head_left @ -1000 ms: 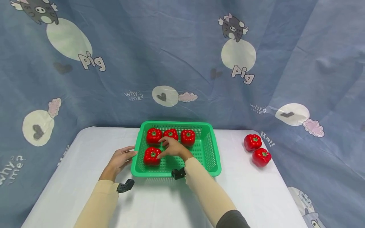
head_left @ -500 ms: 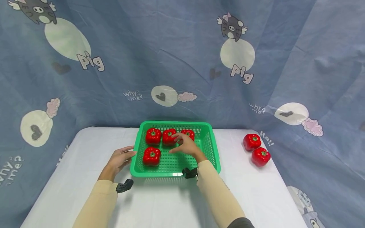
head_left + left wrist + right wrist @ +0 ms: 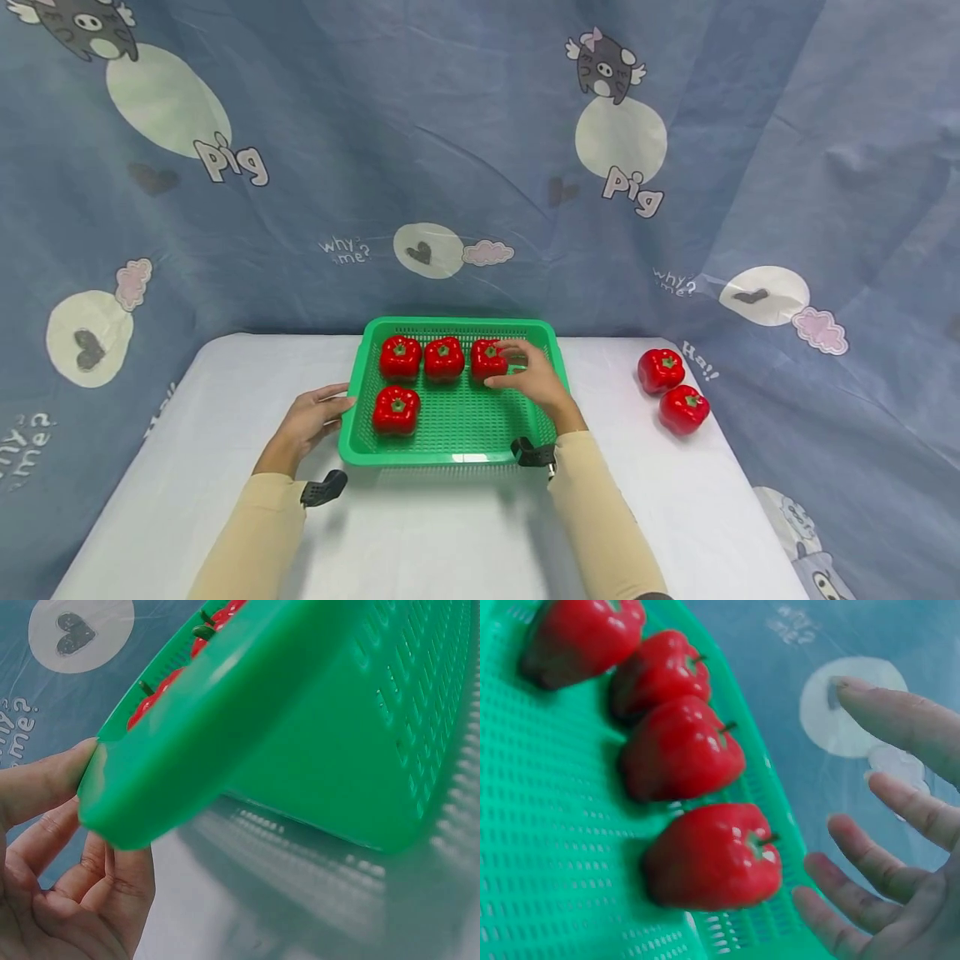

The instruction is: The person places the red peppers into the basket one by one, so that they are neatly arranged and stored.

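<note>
A green plastic basket (image 3: pixel 435 457) stands on the white table with several glossy red bell peppers in it. Three make a back row: left pepper (image 3: pixel 401 358), middle pepper (image 3: pixel 444 359) and right pepper (image 3: pixel 488 360); another pepper (image 3: pixel 396 410) sits front left. At the basket's left side, my left hand (image 3: pixel 311 418) grips the rim; in the left wrist view its thumb and fingers meet the rim (image 3: pixel 172 761). My right hand (image 3: pixel 534 379) hovers over the basket's right part, beside the right back pepper. Its fingers are spread and hold nothing in the right wrist view, apart from the nearest pepper (image 3: pixel 712 856).
Two more red bell peppers lie at the table's right edge, a rear pepper (image 3: pixel 661 371) and a front pepper (image 3: pixel 684 409). Behind the table (image 3: pixel 420 533) hangs a blue cloth (image 3: pixel 480 125) printed with cartoon pigs.
My right hand has moved rightward from the front left pepper, across the basket, to near the right back pepper. The left hand stays at the rim. The peppers keep their places.
</note>
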{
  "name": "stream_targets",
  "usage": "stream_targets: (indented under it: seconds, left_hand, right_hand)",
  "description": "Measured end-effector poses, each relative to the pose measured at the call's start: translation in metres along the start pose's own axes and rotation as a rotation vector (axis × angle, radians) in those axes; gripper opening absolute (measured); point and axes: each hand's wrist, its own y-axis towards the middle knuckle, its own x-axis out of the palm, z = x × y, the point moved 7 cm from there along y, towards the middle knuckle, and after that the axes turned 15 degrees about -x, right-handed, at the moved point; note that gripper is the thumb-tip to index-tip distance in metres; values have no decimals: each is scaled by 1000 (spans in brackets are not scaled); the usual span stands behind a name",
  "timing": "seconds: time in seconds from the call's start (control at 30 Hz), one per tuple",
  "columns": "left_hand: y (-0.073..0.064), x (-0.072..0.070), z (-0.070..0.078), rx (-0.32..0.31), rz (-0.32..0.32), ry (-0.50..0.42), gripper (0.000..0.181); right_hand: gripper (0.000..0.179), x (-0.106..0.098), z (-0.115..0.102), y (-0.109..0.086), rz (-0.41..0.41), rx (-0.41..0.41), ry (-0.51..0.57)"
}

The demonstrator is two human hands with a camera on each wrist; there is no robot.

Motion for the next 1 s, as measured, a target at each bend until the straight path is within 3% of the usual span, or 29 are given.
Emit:
stream_targets:
  seconds: [0.5,0.77,1.0]
  left_hand:
    - [-2,-2,2,1,-11,-18,62]
    - [-1,-3,3,7,-25,1,63]
    - [2,-2,2,11,-13,14,62]
  right_hand:
    - [58,-64,3,-20,123,-39,-81]
    - [57,-97,14,-36,195,-5,-146]
    - [57,-123,20,-47,200,36,-167]
